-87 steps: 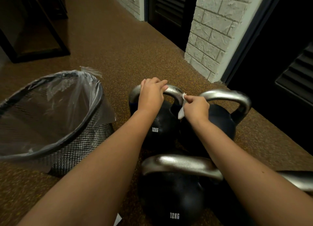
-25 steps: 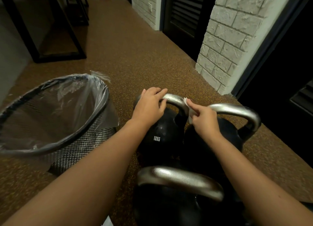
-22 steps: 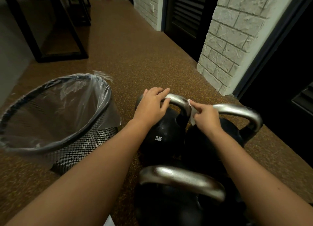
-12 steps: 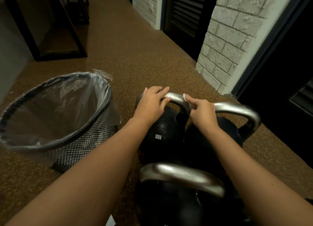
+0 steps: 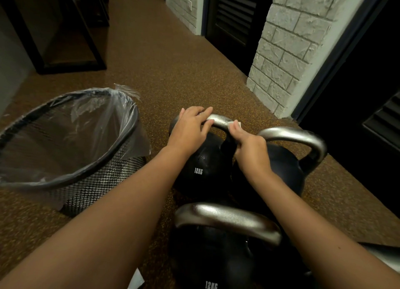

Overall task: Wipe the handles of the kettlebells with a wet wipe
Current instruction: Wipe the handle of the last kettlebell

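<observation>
Three black kettlebells with silver handles stand close together on the brown floor. My left hand [image 5: 191, 128] lies over the left end of the far left kettlebell's handle [image 5: 219, 121], fingers laid along the bar. My right hand [image 5: 249, 149] grips the right end of that same handle with a white wet wipe [image 5: 236, 123] pinched against the metal; only a small corner of the wipe shows. The far right kettlebell [image 5: 290, 169] sits just beside it, and the near kettlebell [image 5: 216, 256] is between my forearms.
A black mesh waste bin [image 5: 71, 150] lined with a clear bag stands to the left of the kettlebells. A white brick pillar [image 5: 287, 50] and dark louvred doors rise at the right. A black-framed table [image 5: 58, 35] stands far left. A white scrap [image 5: 135, 281] lies at the bottom edge.
My right hand with the wipe slid from the side of the handle up onto its top right end. My left hand stayed on the handle's left end.
</observation>
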{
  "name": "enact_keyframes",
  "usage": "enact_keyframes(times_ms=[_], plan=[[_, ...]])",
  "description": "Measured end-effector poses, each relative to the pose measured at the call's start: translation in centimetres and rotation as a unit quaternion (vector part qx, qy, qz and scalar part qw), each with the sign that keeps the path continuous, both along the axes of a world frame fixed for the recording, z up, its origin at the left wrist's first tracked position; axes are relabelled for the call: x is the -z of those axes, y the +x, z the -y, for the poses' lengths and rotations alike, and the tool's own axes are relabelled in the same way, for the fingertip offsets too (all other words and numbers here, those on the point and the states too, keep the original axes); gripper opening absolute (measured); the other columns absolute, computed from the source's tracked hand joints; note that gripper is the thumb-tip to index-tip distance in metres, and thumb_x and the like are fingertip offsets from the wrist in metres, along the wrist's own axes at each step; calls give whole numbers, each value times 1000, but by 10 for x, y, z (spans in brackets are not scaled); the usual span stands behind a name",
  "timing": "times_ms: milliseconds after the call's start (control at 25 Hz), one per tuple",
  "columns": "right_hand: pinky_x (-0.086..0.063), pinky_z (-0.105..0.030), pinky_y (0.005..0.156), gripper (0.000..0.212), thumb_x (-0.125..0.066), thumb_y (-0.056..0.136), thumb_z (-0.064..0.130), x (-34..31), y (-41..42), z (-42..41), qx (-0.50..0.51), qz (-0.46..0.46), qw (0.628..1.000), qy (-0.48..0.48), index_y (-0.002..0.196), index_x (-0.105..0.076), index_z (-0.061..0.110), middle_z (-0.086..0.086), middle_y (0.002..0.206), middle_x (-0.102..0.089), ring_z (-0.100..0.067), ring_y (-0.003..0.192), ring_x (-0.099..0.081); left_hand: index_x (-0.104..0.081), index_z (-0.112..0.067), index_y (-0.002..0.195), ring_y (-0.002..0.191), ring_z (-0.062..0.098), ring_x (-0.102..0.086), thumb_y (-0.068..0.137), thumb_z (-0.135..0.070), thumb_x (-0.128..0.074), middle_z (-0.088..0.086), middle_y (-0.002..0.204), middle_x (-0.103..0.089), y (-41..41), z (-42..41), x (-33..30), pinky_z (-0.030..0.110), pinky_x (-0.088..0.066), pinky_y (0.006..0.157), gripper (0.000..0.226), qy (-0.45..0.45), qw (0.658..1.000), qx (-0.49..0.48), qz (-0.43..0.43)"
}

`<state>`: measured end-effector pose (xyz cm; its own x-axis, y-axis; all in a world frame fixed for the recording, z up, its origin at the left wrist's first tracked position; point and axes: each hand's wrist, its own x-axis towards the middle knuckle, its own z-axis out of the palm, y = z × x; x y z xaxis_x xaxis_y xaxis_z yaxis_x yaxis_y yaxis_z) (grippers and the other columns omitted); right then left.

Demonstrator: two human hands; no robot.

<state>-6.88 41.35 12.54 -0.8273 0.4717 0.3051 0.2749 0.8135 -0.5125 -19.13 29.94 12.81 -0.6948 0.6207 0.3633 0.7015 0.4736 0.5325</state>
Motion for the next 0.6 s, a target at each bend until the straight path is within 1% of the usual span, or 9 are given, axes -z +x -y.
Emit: enact_keyframes(times_ms=[40, 80, 120, 200, 240, 320, 360, 440, 600], plan=[[-32, -23, 109, 65, -50, 78, -15, 1, -1, 3, -6, 7, 1000, 26, 135, -48, 16, -6, 145, -42, -23, 127, -49, -43, -20, 137, 129, 14, -36, 95, -27, -46, 3, 134, -47, 0, 0, 0, 35, -5, 115, 42, -2, 1000, -1, 1], [-34, -28, 109, 68, -49, 77, -16, 4, 0, 3, -7, 15, 999, 38, 136, -47, 16, -6, 145, -41, -26, 126, -50, -42, -20, 137, 130, 14, -35, 95, -27, -46, 3, 134, -47, 1, 1, -1, 35, -5, 115, 43, -4, 1000, 0, 3], [-31, -25, 110, 68, -48, 77, -16, 6, 3, 2, -2, 23, 999, 35, 136, -47, 16, -6, 145, -42, -24, 127, -48, -42, -20, 137, 130, 14, -35, 95, -27, -46, 3, 135, -46, 1, 1, -2, 35, -4, 115, 43, -5, 1000, 1, 5], [-22, -13, 105, 62, -44, 81, -14, 9, 11, -1, 33, 48, 998, -7, 135, -48, 17, -8, 141, -47, -21, 131, -43, -41, -20, 138, 131, 14, -34, 96, -27, -46, 3, 135, -45, 1, 2, -3, 35, -4, 115, 43, -6, 1000, 5, 8], [-24, -12, 104, 56, -43, 84, -10, 8, 12, 0, 55, 62, 996, -29, 133, -51, 16, -10, 137, -52, -23, 130, -45, -41, -20, 138, 131, 14, -34, 96, -26, -46, 3, 135, -45, 2, 2, -3, 35, -4, 115, 43, -4, 1000, 5, 8], [-35, -23, 100, 45, -43, 90, -1, 0, 7, 5, 85, 71, 993, -51, 130, -54, 16, -14, 124, -61, -30, 122, -51, -42, -20, 138, 130, 15, -35, 96, -25, -46, 3, 135, -46, 3, 1, -3, 35, -4, 115, 43, 0, 1000, 2, 5], [-35, -26, 99, 43, -42, 92, 2, -6, 2, 10, 94, 65, 992, -49, 131, -54, 17, -15, 124, -61, -31, 121, -52, -42, -20, 138, 130, 15, -35, 96, -25, -46, 4, 135, -46, 3, 1, -3, 36, -5, 116, 43, 1, 1000, 0, 4], [-32, -24, 103, 47, -41, 91, 0, -15, -7, 22, 96, 40, 994, -40, 134, -50, 18, -10, 134, -54, -29, 124, -49, -42, -19, 138, 130, 16, -35, 95, -24, -46, 4, 134, -46, 3, 1, -2, 36, -5, 116, 43, 1, 1000, -2, -1], [-34, -30, 104, 55, -43, 86, -6, -14, -5, 32, 74, 34, 997, 0, 136, -46, 15, -9, 139, -49, -30, 122, -50, -41, -20, 138, 131, 16, -34, 96, -24, -45, 4, 136, -45, 2, 2, -3, 36, -6, 116, 43, -10, 1000, 5, -1]])
